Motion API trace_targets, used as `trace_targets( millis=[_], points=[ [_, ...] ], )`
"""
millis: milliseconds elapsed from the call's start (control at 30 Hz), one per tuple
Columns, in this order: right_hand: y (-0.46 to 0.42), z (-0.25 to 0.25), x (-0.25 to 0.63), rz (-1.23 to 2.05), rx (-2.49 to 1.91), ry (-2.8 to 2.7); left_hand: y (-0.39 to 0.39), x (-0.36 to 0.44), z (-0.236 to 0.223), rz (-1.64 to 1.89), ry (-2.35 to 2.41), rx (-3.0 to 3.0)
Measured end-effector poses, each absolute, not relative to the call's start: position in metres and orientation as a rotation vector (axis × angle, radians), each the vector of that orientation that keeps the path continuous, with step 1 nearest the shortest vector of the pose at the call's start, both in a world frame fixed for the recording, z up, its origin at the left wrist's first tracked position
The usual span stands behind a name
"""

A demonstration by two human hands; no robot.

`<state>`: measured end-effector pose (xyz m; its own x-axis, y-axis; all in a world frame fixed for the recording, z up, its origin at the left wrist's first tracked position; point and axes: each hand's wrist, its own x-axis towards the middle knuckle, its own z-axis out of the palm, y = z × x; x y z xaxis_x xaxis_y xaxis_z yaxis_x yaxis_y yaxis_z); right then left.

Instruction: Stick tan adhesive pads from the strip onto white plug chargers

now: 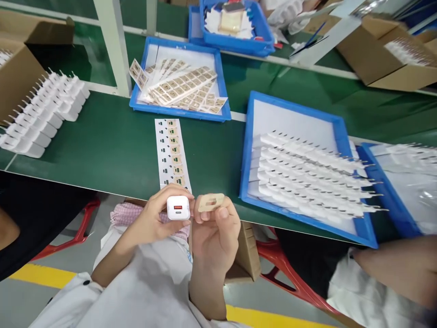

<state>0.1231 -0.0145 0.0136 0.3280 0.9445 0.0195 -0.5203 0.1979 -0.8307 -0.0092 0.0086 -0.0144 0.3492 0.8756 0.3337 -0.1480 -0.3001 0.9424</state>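
From my end of the feed, I have the white block (pixel 178 207) just below the centre of the frame, its two-port face turned up towards me, gripped between the thumb and fingers of the left hand (pixel 155 216). Just beside it, the right hand (pixel 216 230) pinches the tan piece (pixel 207 199) between thumb and fingers, its slot facing up. With the two held this close, I would want the block steady and its ported face square to view, the tan piece pinched only by its edge so that it stays flat, and the thumb clear of the slot. A bent corner looks like the likeliest slip. I cannot see the block's far end or the tan piece's underside, nor tell whether that side is sticky. The near end of the printed sheet (pixel 167 155) runs out of sight behind the left hand, and a neighbour's arm (pixel 399 269), lower right, is blurred and cut off.
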Motion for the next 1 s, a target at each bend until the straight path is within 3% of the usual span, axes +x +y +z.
trace_targets(
  millis=[367, 600, 800, 1000],
  points=[
    [-0.029, 0.006, 0.119, 1.159, -0.955, -0.593, 0.008, -0.013, -0.017, 1.081, 0.684, 1.668],
    [-0.016, 0.008, 0.107, 0.729, -0.974, -0.549, -0.015, 0.030, -0.036, 1.301, 0.628, 1.373],
    [0.006, 0.017, 0.116, 0.467, -1.013, -0.609, -0.015, 0.033, -0.037, 1.166, 0.691, 1.241],
    [-0.002, 0.023, 0.119, 0.712, -1.005, -0.685, 0.001, 0.017, -0.031, 1.338, 0.678, 1.318]
  ],
)
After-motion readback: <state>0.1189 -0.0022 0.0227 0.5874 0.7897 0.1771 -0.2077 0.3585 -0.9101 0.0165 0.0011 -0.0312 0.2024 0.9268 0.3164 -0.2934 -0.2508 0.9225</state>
